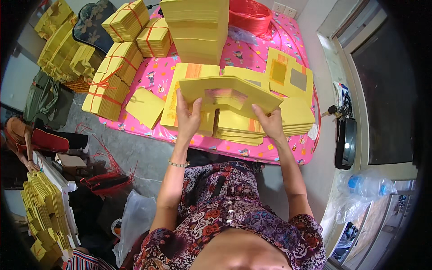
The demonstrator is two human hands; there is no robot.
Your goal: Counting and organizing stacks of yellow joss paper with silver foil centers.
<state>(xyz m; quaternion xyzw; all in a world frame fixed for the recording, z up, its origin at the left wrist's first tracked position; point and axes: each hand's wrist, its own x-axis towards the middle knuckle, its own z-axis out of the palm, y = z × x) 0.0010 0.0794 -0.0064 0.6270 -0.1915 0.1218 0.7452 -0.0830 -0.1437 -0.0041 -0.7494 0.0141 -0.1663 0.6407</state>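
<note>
A bundle of yellow paper sheets (263,96) with a shiny foil patch in the middle is held up between my hands, bent along its width. My left hand (188,118) grips its left end, thumb in front. The right hand (270,122) pinches the lower right part, thumb also in front. Below it lie a yellow stack with an orange band (169,110) and, to the right, more layered yellow paper (238,130). Further right are sheets with a grey patch (305,87) and an orange-topped patch (275,56). A loose yellow piece (146,108) lies to the left.
The table has a pink patterned cover (207,145). A tall yellow paper stack (195,31) stands behind my hands, with red-tied bundles (108,92) along the left. A red ribbon coil (250,18) sits at the back. At lower left, another person's hand (31,166) touches yellow paper piles (42,202).
</note>
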